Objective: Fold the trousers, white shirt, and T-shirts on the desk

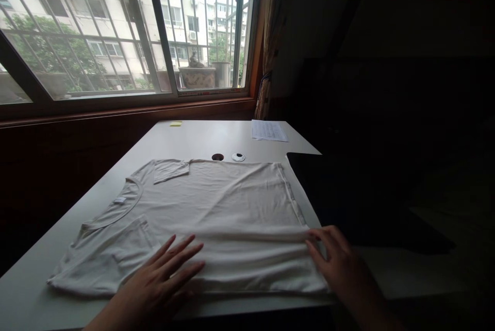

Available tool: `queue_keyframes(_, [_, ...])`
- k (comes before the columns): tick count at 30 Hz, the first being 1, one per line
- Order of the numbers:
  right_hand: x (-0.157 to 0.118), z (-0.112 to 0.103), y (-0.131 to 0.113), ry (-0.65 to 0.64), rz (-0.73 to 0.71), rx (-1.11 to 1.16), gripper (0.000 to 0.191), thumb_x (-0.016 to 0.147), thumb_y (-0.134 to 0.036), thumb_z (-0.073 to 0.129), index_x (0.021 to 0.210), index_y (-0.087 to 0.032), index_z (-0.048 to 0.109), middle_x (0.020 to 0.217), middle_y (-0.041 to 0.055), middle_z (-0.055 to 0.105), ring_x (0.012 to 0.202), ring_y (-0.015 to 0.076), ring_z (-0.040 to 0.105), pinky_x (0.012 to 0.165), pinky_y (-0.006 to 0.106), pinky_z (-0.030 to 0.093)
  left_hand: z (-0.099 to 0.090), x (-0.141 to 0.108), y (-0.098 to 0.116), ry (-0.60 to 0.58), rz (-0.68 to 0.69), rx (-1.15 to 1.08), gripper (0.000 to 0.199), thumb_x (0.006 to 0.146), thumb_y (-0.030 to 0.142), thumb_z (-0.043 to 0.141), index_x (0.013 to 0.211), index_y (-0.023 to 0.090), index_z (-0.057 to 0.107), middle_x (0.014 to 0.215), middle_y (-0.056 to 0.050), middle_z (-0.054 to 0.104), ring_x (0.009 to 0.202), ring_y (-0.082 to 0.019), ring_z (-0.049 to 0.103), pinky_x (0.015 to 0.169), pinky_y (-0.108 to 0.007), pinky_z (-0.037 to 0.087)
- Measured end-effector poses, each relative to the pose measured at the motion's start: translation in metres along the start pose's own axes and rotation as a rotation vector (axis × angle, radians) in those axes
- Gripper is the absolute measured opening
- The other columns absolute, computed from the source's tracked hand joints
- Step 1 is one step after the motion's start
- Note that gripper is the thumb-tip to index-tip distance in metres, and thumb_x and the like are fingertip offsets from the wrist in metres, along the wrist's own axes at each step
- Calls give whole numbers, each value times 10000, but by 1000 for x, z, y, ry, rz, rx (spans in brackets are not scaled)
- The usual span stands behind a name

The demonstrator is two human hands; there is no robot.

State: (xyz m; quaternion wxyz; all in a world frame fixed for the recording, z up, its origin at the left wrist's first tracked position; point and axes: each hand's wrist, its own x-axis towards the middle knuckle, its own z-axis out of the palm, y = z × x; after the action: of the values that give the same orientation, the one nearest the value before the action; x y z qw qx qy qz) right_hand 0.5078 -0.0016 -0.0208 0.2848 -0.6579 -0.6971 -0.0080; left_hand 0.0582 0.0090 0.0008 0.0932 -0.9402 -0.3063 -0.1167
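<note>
A white T-shirt lies spread on the table, its neckline toward the left and its hem toward the right. The far sleeve is folded in over the body, and wrinkles run along the near side. My left hand rests on the near part of the shirt with its fingers spread. At the hem's near corner, my right hand pinches the shirt's edge between thumb and fingers. A small tag shows inside the collar.
The white table carries printed paper and a yellow sticky note at its far end. Two round cable holes sit beyond the shirt. Dark material covers the right side. A barred window and curtain stand behind.
</note>
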Motion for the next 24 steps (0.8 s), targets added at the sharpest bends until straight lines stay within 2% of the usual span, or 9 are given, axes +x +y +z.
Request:
queue_keyframes(3, [-3, 0, -28, -148, -240, 128, 138, 978, -288, 576, 1036, -271, 700, 1022, 71, 672, 996, 251, 660, 937, 405, 540, 4, 13, 15, -58, 66, -96, 574, 1027, 362, 578, 1569, 390, 392, 1618, 40, 443, 1477, -246, 444, 1229, -427, 397])
queue_keyframes(6, [-4, -3, -50, -382, -373, 256, 121, 952, -232, 628, 1044, -272, 696, 1044, 50, 664, 993, 217, 644, 901, 354, 547, 9, 18, 16, -110, 120, -160, 573, 1035, 388, 562, 1576, 400, 371, 1621, 62, 433, 1483, -223, 434, 1265, -430, 333])
queue_keyframes(9, [-3, -7, -56, -556, -371, 355, 91, 957, -233, 633, 998, -257, 710, 1022, 39, 649, 956, 183, 643, 838, 286, 536, 12, 16, 4, -103, 52, -133, 624, 1013, 495, 572, 1587, 408, 344, 1661, 41, 358, 1512, -251, 383, 1267, -443, 313])
queue_keyframes(13, [-4, -13, -49, -664, -295, 419, 52, 909, -274, 719, 955, -261, 739, 1011, 24, 638, 947, 178, 649, 850, 274, 523, 13, 4, -16, -75, -67, -71, 665, 1013, 513, 562, 1606, 397, 286, 1653, 12, 368, 1534, -258, 333, 1269, -444, 279])
queue_keyframes(18, [-4, -23, -43, -725, -238, 400, 161, 862, -231, 759, 1015, -280, 750, 988, 8, 653, 887, 167, 657, 801, 254, 518, 9, 4, -19, -105, -57, -95, 641, 1012, 488, 575, 1589, 447, 297, 1655, 32, 348, 1531, -267, 331, 1267, -466, 272])
queue_keyframes(20, [-2, -25, -45, -725, -235, 389, 67, 906, -268, 722, 968, -267, 749, 942, 6, 665, 837, 159, 660, 764, 250, 521, 6, 14, -12, -113, -27, -135, 623, 1016, 477, 573, 1581, 458, 312, 1656, 42, 349, 1530, -263, 336, 1272, -474, 268])
queue_keyframes(22, [3, -22, -48, -621, -258, 369, 159, 988, -315, 617, 910, -242, 734, 899, 21, 674, 826, 166, 665, 763, 267, 532, 5, 29, -3, -132, 9, -176, 598, 1031, 464, 547, 1583, 447, 317, 1662, 43, 340, 1534, -256, 327, 1281, -487, 250])
queue_keyframes(24, [9, -12, -51, -440, -310, 318, 252, 1042, -319, 506, 970, -233, 731, 963, 56, 701, 926, 195, 676, 855, 316, 547, 9, 44, 7, -142, 34, -203, 585, 1045, 466, 515, 1592, 416, 313, 1673, 28, 317, 1543, -263, 305, 1285, -512, 234])
